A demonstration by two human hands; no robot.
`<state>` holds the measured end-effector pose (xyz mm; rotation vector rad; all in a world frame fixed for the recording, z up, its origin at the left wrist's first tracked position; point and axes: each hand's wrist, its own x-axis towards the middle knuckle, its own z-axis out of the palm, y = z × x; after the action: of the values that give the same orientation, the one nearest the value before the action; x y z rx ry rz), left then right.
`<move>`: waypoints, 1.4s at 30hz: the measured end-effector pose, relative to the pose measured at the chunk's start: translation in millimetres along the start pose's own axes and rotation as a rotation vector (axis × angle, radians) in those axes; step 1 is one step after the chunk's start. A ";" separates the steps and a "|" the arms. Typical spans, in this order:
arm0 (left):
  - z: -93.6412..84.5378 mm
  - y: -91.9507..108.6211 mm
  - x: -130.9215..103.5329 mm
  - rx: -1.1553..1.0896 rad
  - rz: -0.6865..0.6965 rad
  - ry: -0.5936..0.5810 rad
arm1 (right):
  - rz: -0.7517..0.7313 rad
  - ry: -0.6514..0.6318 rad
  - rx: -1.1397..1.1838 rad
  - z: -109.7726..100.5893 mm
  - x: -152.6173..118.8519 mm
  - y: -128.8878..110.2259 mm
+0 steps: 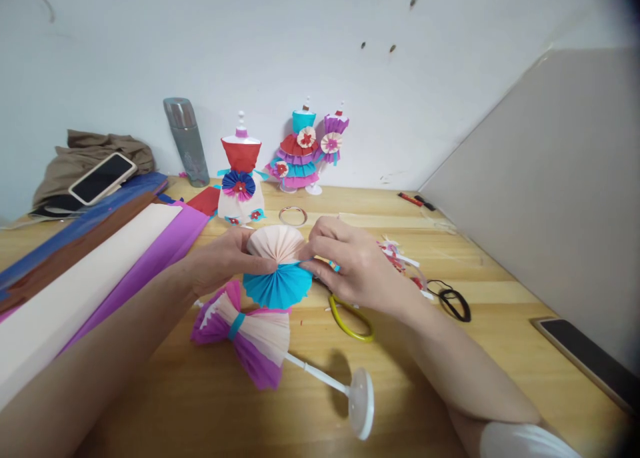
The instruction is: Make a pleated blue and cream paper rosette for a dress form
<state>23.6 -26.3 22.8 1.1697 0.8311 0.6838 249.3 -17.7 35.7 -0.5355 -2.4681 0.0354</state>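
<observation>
Pinching from both sides, the left hand (220, 261) and right hand (350, 261) each keep a closed grip on a pleated paper rosette (278, 268), peach half up, blue half down, held flat-on just above the counter (500, 271); no writing is legible anywhere. Right below lies a toppled mannequin stand (270, 341) in purple and peach skirts, long axis running left to right, base lower right, with yellow scissors (350, 321) under the right wrist and paper rolls (90, 265) to the left
</observation>
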 end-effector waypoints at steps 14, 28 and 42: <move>0.3 -2.3 -0.4 0.031 -0.011 0.011 | -0.065 -0.058 -0.181 0.7 1.1 -5.8; 2.8 -5.6 1.2 0.053 -0.043 -0.013 | -0.154 -0.077 -0.278 10.6 2.5 -6.5; -4.2 -6.9 4.9 0.042 0.042 -0.195 | -0.183 0.031 -0.306 11.0 1.5 -3.9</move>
<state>22.9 -21.9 14.4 1.2724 0.6608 0.5788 240.5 -19.6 28.1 -0.4297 -2.4949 -0.4268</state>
